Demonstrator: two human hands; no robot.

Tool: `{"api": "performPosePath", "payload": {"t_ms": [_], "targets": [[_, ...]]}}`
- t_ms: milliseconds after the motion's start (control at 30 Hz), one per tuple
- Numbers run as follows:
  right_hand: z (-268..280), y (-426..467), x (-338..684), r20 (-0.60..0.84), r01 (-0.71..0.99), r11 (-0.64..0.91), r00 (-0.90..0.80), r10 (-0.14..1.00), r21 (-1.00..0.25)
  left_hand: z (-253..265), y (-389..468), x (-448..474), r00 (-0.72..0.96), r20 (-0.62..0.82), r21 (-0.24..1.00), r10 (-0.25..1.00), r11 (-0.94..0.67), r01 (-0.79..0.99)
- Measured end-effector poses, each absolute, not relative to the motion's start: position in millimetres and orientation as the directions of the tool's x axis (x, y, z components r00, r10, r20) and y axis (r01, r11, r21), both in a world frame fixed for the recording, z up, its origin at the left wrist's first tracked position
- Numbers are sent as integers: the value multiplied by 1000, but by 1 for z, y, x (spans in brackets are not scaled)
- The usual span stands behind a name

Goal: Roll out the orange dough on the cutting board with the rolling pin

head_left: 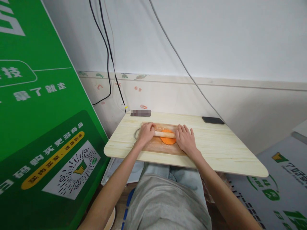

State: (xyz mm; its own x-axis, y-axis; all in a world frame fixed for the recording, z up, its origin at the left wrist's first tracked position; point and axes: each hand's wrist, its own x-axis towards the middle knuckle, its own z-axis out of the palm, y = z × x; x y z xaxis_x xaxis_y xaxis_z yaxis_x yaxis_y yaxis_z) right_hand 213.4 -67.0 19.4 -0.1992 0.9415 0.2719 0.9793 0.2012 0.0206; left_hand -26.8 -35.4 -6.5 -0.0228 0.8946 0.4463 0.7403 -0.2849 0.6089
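Observation:
A pale wooden rolling pin lies crosswise over a flat, rounded sheet of orange dough. Beneath them is a brown wooden cutting board with a metal loop handle at its left end. My left hand is closed around the pin's left end. Over the right end rests my right hand, palm on the pin and fingers reaching forward; the end itself is hidden under it. The dough shows on both sides of the pin, between my hands.
The board lies on a light wood-grain table against the wall. A black phone is at its back right, a dark blurred-out object at its back left. Cables hang down the wall. A green printed panel stands left, a grey printed box right.

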Motion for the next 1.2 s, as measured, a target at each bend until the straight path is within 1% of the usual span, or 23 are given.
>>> {"api": "performPosePath", "payload": {"t_ms": [167, 300, 400, 467, 533, 567, 667, 833, 967, 1067, 1133, 1200], "targets": [[18, -80, 208, 308, 986, 161, -167, 937, 44, -8, -34, -27, -19, 441, 613, 897, -286, 737], [23, -72, 208, 262, 985, 157, -168, 950, 65, -8, -33, -26, -20, 462, 584, 887, -287, 759], [27, -57, 210, 261, 976, 209, -219, 940, 65, -7, -33, -25, -1, 471, 540, 882, -287, 791], [29, -45, 208, 260, 955, 290, -296, 919, 63, -6, -34, -25, 13, 469, 512, 883, -285, 810], [30, -34, 202, 218, 919, 392, -392, 894, 42, -4, -35, -25, 27, 469, 495, 883, -288, 820], [29, -30, 197, 192, 907, 420, -416, 889, 22, -4, -35, -25, 34, 471, 490, 882, -293, 821], [27, -24, 178, 153, 904, 427, -421, 894, -4, -2, -36, -25, 48, 471, 481, 881, -302, 823], [28, -13, 160, 159, 898, 440, -433, 887, -7, -2, -36, -25, 59, 476, 469, 877, -310, 827], [36, 1, 161, 90, 882, 472, -471, 877, 18, -6, -34, -25, 44, 476, 499, 878, -311, 809], [36, -2, 161, 25, 885, 465, -465, 885, 28, -10, -32, -25, 1, 473, 556, 881, -300, 775], [32, -13, 161, 32, 902, 432, -432, 901, 30, -11, -32, -25, -45, 475, 608, 879, -290, 739], [26, -28, 161, 92, 900, 431, -436, 895, 64, -11, -31, -26, -88, 475, 653, 875, -284, 702]]}}
